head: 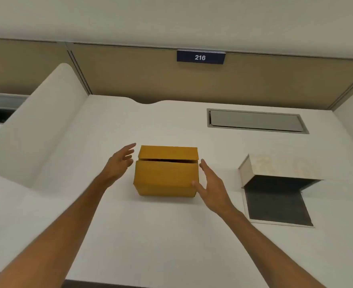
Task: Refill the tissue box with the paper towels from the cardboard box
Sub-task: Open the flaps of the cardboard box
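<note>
A yellow-brown cardboard box [166, 175] stands in the middle of the white desk [150, 235], its two top flaps nearly closed with a dark slit between them. My left hand [119, 163] hovers just left of the box, fingers spread, not touching it. On the box's right side, my right hand [210, 183] is open, with the thumb at the lower right corner. To the right sits the tissue box [279, 169], pale and patterned, tipped up so its dark open underside [275, 200] shows. No paper towels are visible.
A grey rectangular cable hatch [256, 121] is set into the desk at the back right. A tan partition wall with a blue "216" sign [200, 57] closes the back. A white curved divider [36, 129] rises on the left.
</note>
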Available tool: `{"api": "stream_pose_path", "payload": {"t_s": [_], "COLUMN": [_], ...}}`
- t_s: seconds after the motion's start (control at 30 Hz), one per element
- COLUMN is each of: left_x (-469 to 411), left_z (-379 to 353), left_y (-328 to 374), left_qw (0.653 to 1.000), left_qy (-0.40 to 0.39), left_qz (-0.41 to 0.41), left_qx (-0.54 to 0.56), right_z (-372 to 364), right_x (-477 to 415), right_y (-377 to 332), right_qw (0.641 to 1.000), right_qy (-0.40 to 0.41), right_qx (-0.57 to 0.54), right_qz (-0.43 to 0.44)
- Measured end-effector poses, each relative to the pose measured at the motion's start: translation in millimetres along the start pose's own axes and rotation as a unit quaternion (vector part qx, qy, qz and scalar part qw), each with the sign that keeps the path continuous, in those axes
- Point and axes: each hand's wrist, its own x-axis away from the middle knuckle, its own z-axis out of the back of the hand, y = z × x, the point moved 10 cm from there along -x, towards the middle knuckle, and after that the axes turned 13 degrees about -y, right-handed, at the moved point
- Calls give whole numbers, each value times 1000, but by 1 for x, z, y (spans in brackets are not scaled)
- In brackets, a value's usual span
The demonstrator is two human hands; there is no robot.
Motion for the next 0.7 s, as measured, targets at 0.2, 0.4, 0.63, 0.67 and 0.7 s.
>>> {"api": "stream_pose_path", "payload": {"t_s": [0.2, 0.4, 0.63, 0.67, 0.7], "left_x": [-21, -35, -52, -54, -57], "left_z": [-13, -4, 1, 1, 2], "left_y": [4, 15, 24, 24, 23], "left_qw": [994, 996, 999, 999, 999], "left_qy": [-100, -86, -9, 2, 13], "left_qz": [-2, -3, 9, 13, 13], "left_qx": [-36, -20, -43, -44, -50], "right_z": [5, 16, 14, 12, 10], "right_x": [-6, 1, 26, 26, 26], "right_y": [7, 2, 7, 6, 5], "right_qw": [996, 990, 960, 963, 967], "right_qy": [65, 108, 92, 81, 72], "right_qx": [-64, -94, -264, -257, -242], "right_qz": [-14, 18, 29, 28, 28]}}
